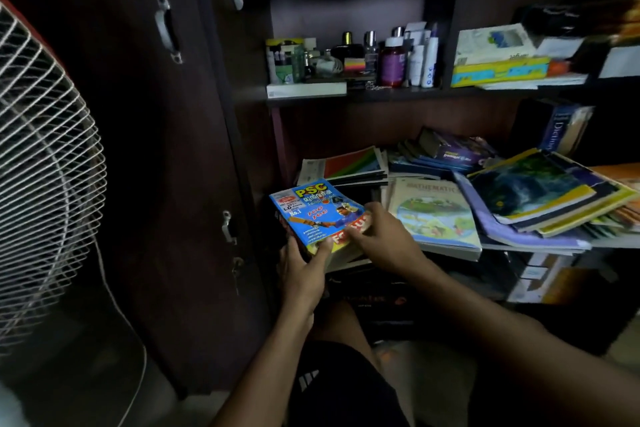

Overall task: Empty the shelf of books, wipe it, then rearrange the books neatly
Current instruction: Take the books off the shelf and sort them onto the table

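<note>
Both hands are on it: our left hand [303, 269] grips the blue PSC book [320, 215] at its near corner, right hand [382, 239] pinching the cover edge, at the shelf [540, 248] front. Floppy paperback stack, so we'd support underneath.

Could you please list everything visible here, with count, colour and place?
PSC book: one, blue with yellow title, tilted at the left end of the lower shelf, held by both hands.
Mathematics book: one, pale cover, flat on the lower shelf right of the hands.
Loose book piles: several, mixed colours, lower shelf right side.
Dictionary: one, dark blue, standing at the back right.
Bottles and toiletries: many, mixed colours, upper shelf.
Books on upper shelf: a few, white and yellow, right compartment.
Cupboard door: one, dark brown, left of the shelves.
Fan: one, white grille, far left.
Left hand: grips the PSC book's lower edge.
Right hand: holds its right edge.
</note>
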Demonstrator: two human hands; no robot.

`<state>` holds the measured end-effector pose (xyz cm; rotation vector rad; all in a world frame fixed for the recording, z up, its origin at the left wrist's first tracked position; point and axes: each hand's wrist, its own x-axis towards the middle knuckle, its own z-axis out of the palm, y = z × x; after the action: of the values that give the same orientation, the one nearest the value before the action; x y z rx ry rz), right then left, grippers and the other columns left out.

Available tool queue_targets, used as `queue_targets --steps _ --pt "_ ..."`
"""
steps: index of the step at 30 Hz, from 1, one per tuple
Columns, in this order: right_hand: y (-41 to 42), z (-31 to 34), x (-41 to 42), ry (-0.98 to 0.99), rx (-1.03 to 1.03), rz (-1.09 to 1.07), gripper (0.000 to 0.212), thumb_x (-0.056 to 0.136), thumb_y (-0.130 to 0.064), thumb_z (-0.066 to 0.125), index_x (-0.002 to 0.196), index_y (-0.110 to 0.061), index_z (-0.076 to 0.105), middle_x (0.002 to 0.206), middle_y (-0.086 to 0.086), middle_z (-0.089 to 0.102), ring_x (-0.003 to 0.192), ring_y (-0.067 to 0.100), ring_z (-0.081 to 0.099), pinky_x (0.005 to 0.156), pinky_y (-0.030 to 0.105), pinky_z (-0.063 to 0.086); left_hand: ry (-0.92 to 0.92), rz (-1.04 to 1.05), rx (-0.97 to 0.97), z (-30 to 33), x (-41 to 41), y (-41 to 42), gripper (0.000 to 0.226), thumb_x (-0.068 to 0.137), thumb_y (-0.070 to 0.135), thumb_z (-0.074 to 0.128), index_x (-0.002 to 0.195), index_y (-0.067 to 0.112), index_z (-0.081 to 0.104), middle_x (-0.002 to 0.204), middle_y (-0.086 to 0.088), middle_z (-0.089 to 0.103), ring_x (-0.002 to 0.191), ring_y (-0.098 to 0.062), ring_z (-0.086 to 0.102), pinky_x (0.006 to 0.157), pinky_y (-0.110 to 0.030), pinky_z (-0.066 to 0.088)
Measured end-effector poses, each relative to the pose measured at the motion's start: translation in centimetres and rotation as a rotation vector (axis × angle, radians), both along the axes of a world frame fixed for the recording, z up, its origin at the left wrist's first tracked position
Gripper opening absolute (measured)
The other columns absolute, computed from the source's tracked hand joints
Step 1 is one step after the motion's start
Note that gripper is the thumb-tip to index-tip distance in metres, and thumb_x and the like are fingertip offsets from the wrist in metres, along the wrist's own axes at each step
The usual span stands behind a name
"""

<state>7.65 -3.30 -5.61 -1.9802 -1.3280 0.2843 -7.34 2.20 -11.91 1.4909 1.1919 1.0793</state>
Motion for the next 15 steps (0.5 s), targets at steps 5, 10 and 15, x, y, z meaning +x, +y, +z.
queue_targets --steps 5,10,15 --pt "-0.9 0.7 -0.4 0.401 0.154 -0.075 0.047 0.089 -0.035 0.075 0.127 -0.023 0.051 0.102 0.001 0.069 0.088 0.021 0.068 0.071 0.036 0.057 -0.203 0.028 0.223 4.1 0.8 -2.2 0.082 0.077 0.031 0.065 0.155 0.028 0.039 0.158 0.008 0.035 0.143 -0.01 0.039 0.115 -0.041 0.04" --pt "-5.7 2.7 1.5 0.812 0.247 -0.046 0.054 0.082 -0.048 0.079 0.126 -0.028 0.055 0.121 -0.001 0.067 0.097 0.016 0.07 0.072 0.036 0.06 -0.76 -0.147 0.055 9.4 2.1 -4.9 0.066 0.09 -0.011 0.057 0.139 0.033 0.051 0.143 -0.002 0.059 0.124 -0.02 0.062 0.099 -0.039 0.053" --pt "-16.9 6.0 7.7 0.942 0.261 -0.208 0.04 0.092 -0.036 0.068 0.123 -0.013 0.06 0.105 0.008 0.071 0.08 0.019 0.071 0.061 0.04 0.06 -0.919 -0.659 -0.236 11.1 10.3 -11.7 0.082 0.076 -0.001 0.067 0.15 0.022 0.043 0.137 -0.012 0.064 0.119 -0.032 0.064 0.095 -0.043 0.054"
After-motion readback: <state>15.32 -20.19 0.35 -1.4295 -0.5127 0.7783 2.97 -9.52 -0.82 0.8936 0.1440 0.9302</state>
